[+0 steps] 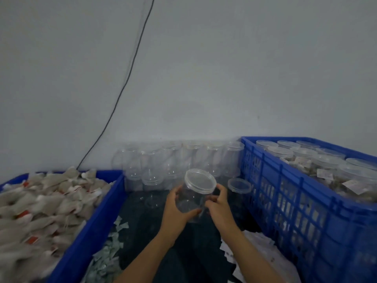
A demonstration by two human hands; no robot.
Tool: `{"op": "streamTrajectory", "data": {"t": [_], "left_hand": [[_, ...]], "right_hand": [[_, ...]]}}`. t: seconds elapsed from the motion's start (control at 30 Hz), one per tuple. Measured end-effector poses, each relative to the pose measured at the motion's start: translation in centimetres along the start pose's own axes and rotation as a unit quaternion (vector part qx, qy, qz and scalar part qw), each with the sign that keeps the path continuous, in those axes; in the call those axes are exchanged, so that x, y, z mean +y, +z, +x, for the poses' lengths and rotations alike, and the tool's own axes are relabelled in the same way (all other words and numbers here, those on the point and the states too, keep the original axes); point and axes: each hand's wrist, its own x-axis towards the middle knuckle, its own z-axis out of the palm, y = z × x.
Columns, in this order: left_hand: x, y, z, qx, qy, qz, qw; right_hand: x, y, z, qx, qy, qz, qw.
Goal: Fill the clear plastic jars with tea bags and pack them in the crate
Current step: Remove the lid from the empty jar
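Note:
An empty clear plastic jar (193, 193) with its clear lid on is held tilted in the middle of the view. My left hand (176, 209) grips its left side and underside. My right hand (219, 203) grips its right side, fingers curled round the body. A blue bin (91, 227) at the left is heaped with tea bags (36, 205). The blue slatted crate (289, 201) at the right holds several lidded jars (326, 162) filled with tea bags.
Several empty clear jars (173, 160) stand in rows against the pale wall behind my hands, one lidded jar (239, 186) beside the crate. Small pale packets (110, 248) and white paper slips (257, 248) lie on the dark floor. A black cable (130, 78) runs down the wall.

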Motion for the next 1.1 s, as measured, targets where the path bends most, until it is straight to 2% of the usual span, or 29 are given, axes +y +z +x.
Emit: {"op": "streamTrajectory", "data": {"t": [0.17, 0.3, 0.53, 0.7, 0.83, 0.93, 1.1], "left_hand": [[-2.4, -2.5, -4.3, 0.014, -0.033, -0.018, 0.999], [-4.2, -2.9, -5.9, 0.031, -0.055, -0.027, 0.998], [-6.6, -3.0, -6.5, 0.057, -0.078, -0.034, 0.995], [-7.7, -3.6, -6.1, 0.048, -0.072, -0.027, 0.996], [-8.5, -3.5, -6.2, 0.027, -0.066, 0.016, 0.997], [-8.6, -3.5, -6.2, 0.042, -0.050, 0.053, 0.997], [-8.7, -4.6, -6.3, 0.068, 0.027, 0.190, 0.979]], "right_hand": [[3.5, 2.5, -3.4, -0.012, 0.022, -0.044, 0.999], [5.5, 4.0, -5.3, 0.010, -0.008, -0.086, 0.996], [8.3, 5.3, -5.9, 0.030, -0.046, -0.061, 0.997], [9.7, 5.7, -5.6, 0.031, -0.067, -0.061, 0.995], [10.8, 5.5, -5.3, 0.028, -0.076, -0.045, 0.996], [11.1, 5.3, -5.1, 0.011, -0.070, -0.020, 0.997], [9.7, 4.6, -5.0, 0.004, -0.072, 0.080, 0.994]]}}
